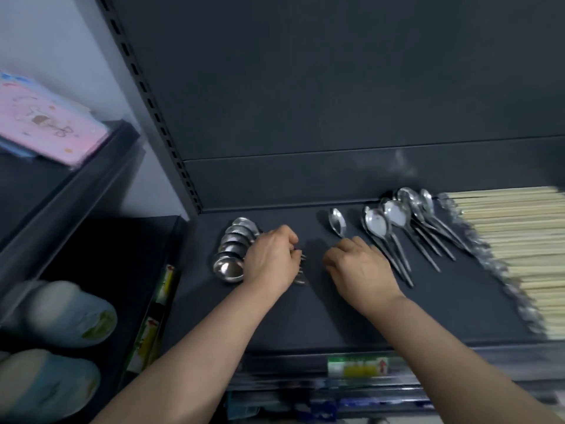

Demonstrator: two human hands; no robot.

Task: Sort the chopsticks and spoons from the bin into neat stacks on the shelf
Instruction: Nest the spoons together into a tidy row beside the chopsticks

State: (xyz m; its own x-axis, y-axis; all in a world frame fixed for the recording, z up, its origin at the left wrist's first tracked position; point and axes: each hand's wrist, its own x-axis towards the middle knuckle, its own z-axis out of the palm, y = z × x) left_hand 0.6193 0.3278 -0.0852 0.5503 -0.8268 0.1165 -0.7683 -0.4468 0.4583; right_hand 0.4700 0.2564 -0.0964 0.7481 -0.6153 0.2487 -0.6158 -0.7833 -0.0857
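Pale wooden chopsticks [513, 240] and long-handled steel spoons [394, 221] lay ranked on black shelf [336, 316]. Left hand [270, 258] gripped round-bowled steel spoons [232, 240]. Grasp of right hand [360, 267] indeterminate.

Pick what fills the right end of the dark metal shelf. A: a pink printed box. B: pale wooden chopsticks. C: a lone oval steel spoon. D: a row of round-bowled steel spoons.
B: the pale wooden chopsticks fill the right end of the dark metal shelf, past the long-handled steel spoons; the round-bowled steel spoons gripped by the left hand lie at the left end.
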